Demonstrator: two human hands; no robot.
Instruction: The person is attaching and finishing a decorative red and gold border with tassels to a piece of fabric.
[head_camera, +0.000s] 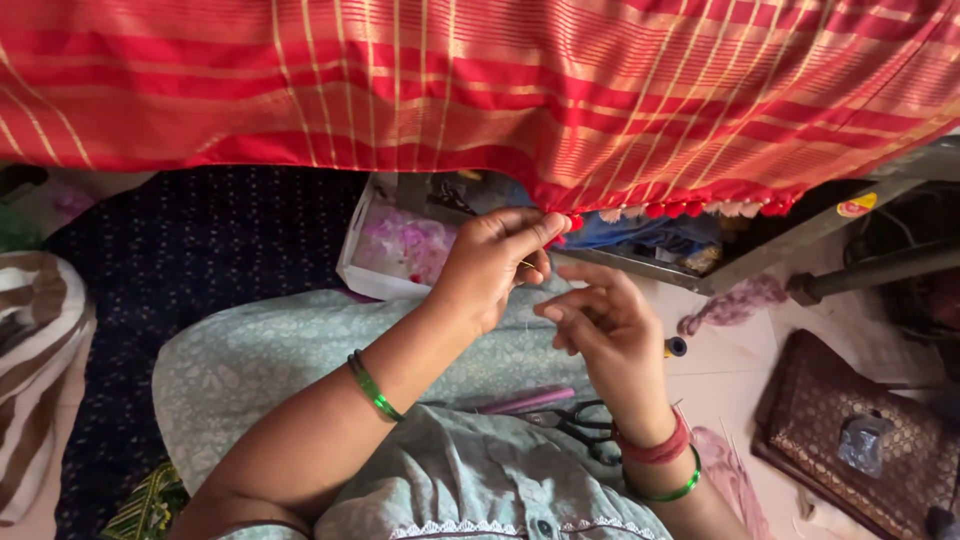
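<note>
Home sewing corner, hanging red sari (480, 90), floor scissors (580, 425), thread spool (676, 347)

You have two hands up: your left hand (495, 262) and your right hand (605, 325). You wear three green bangles: one on the left wrist (373, 386) and two on the right wrist (672, 490). There is one red band (655, 448) on the right wrist too. One red striped cloth (480, 80) hangs in front of you. One pair of black scissors (580, 425) lies on your lap. One white box (395, 250) sits on the floor.
</note>
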